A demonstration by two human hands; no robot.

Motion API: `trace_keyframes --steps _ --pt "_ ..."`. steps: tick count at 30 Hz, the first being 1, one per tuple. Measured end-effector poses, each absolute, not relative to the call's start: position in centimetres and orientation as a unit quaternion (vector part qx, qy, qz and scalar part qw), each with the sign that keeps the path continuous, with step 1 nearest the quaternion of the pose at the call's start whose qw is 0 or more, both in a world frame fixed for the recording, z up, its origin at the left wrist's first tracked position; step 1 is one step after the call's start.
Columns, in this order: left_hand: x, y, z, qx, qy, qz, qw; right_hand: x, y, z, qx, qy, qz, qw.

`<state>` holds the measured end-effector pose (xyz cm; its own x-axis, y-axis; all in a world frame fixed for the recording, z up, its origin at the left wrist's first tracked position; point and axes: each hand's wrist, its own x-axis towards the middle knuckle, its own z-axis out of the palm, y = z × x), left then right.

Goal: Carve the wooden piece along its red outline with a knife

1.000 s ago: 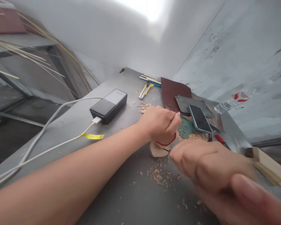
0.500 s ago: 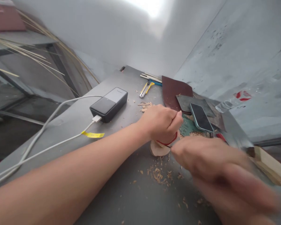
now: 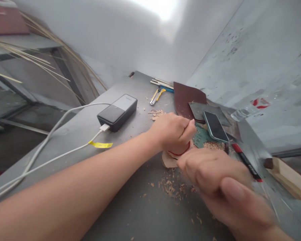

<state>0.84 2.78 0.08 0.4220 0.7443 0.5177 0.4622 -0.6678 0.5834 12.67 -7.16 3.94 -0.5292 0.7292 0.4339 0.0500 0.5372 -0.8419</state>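
Observation:
My left hand (image 3: 172, 133) is closed over a piece of pale wood (image 3: 169, 161) with a red line marked on it, pressing it down on the grey table (image 3: 130, 214). Most of the wood is hidden under that hand. Right beside it, my right hand (image 3: 217, 177) is wrapped round a carving tool, its thumb lying along the top. Only a sliver of the tool's dark, thin tip shows at the wood; the hand covers the handle. Wood shavings (image 3: 172, 187) lie scattered in front of the piece.
On the left sits a power bank (image 3: 117, 112) with a white cable (image 3: 75, 152). Behind are a yellow utility knife (image 3: 157, 96) and brown sheet (image 3: 188, 97). To the right lie a phone (image 3: 216, 126), a marker (image 3: 247, 163), a wood block (image 3: 290, 177) and a clear bottle (image 3: 251, 108).
My right hand has shifted a little left and up towards the wood, uncovering the marker on the right. My left hand stays in place on the wood.

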Motion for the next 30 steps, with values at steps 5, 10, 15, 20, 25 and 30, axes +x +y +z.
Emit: trace_keyframes --steps 5,10,15,20,25,30 --pt "0.8 2.7 0.1 0.825 0.370 0.389 0.177 12.3 -6.3 3.5 -0.234 -0.760 0.422 0.435" --pt "0.8 2.6 0.3 0.829 0.377 0.375 0.174 12.4 -5.1 3.8 -0.216 -0.813 0.388 0.378" --pt "0.8 2.7 0.2 0.829 0.371 0.383 0.168 12.3 -5.7 3.6 -0.206 -0.815 0.392 0.374" --pt "0.8 2.7 0.1 0.828 0.368 0.385 0.175 12.0 -6.9 3.3 -0.209 -0.749 0.433 0.456" --pt "0.8 2.7 0.1 0.824 0.365 0.393 0.180 12.6 -7.0 3.3 -0.216 -0.720 0.445 0.486" --pt "0.7 2.7 0.1 0.825 0.365 0.389 0.188 12.9 -7.2 4.0 -0.229 -0.745 0.440 0.446"
